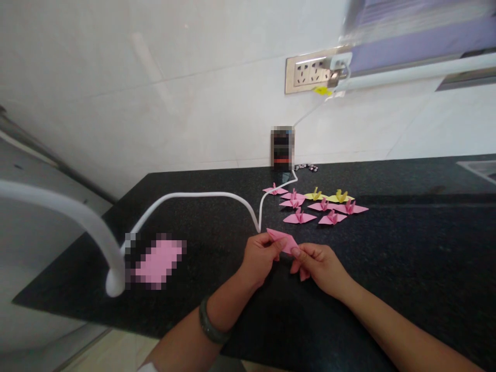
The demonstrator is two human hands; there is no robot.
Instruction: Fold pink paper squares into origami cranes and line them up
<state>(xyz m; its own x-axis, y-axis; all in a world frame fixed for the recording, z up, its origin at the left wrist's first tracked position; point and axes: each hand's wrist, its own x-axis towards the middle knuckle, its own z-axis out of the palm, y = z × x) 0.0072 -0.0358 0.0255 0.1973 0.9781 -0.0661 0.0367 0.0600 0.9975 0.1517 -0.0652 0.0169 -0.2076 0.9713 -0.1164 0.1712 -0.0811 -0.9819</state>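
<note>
Head view, looking down on a black speckled bench (406, 258). Left hand (260, 258) and right hand (321, 266) meet just above the bench near its front edge, both pinched shut on one pink folded paper (282, 240). The left fingers grip its near-left end; the right thumb and forefinger press its right side. The paper's pointed tip sticks up and left between the hands. A small pink flap shows under the right hand, probably part of the same sheet, though the view is too blurred to be sure.

A dark bangle (211, 325) sits on the left wrist.

Behind the hands, well apart, a cluster of finished paper cranes (318, 206) lies flat on the bench: mostly pink, two yellow.

A white cable (201, 195) crosses the bench from the left toward a dark device (282, 149) standing against the wall. A wall socket (310, 75) sits above. No readable writing anywhere; the device and one pink patch at left are pixelated.
</note>
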